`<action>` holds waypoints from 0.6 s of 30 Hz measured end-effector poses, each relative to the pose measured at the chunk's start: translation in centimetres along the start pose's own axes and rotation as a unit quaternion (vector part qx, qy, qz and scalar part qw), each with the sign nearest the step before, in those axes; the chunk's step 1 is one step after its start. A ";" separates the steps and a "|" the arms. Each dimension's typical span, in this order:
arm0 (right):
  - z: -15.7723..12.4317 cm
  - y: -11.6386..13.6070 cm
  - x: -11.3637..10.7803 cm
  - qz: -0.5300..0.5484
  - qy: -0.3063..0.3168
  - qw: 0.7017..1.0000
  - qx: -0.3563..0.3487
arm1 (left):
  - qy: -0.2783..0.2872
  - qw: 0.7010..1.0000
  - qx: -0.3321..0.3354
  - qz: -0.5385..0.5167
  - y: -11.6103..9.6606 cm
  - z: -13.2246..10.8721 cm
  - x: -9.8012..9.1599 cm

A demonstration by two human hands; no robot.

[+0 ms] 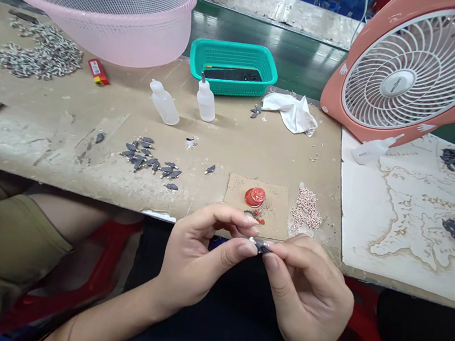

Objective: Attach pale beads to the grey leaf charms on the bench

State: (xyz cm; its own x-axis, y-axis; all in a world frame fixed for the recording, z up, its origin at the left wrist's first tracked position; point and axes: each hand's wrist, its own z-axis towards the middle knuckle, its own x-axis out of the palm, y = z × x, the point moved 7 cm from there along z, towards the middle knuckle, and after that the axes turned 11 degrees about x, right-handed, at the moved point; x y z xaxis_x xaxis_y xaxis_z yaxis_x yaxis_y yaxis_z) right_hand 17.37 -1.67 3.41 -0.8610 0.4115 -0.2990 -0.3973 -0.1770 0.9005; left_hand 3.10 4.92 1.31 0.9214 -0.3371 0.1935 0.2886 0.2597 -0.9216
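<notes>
The left hand (200,261) and right hand (305,299) pinch a small dark charm (262,246) at lower center. It looks light and stiff, easiest held by its edges.

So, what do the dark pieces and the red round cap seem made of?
The dark pieces look like dull grey metal, from a faint sheen, but too small to be sure. The red cap looks like plastic, from its glossy shine.

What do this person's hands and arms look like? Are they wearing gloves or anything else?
The left hand and right hand are bare, with no gloves, rings or watch in view. The left forearm is bare too, and no sleeve shows on either arm.
</notes>
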 end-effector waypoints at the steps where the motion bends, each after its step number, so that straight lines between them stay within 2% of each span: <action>1: 0.0 0.0 0.1 0.001 0.003 1.000 0.002 | -0.004 1.000 -0.003 -0.005 0.0 0.0 0.0; 6: -0.1 -0.1 0.5 0.008 0.025 1.000 0.015 | -0.023 0.999 0.019 -0.013 -0.2 0.1 -0.4; 10: -0.1 -0.3 0.6 0.017 0.046 0.998 0.042 | 0.006 0.993 0.113 0.015 -1.2 0.1 -0.6; 14: 0.2 0.0 0.8 0.030 0.052 0.997 0.049 | 0.047 0.973 0.213 0.076 -2.3 -0.1 -0.4; 18: 0.4 0.1 1.1 0.039 0.049 0.995 0.078 | 0.045 0.949 0.284 0.125 -3.3 -0.3 -0.1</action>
State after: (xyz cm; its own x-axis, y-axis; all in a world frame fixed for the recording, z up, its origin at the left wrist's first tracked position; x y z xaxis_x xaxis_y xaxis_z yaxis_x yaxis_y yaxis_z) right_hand 16.47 -0.90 3.27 -0.9175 0.3106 -0.2483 -0.2802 -0.0619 0.9579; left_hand 2.00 3.83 4.24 0.9612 -0.2691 -0.0600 0.1810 0.7798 -0.5993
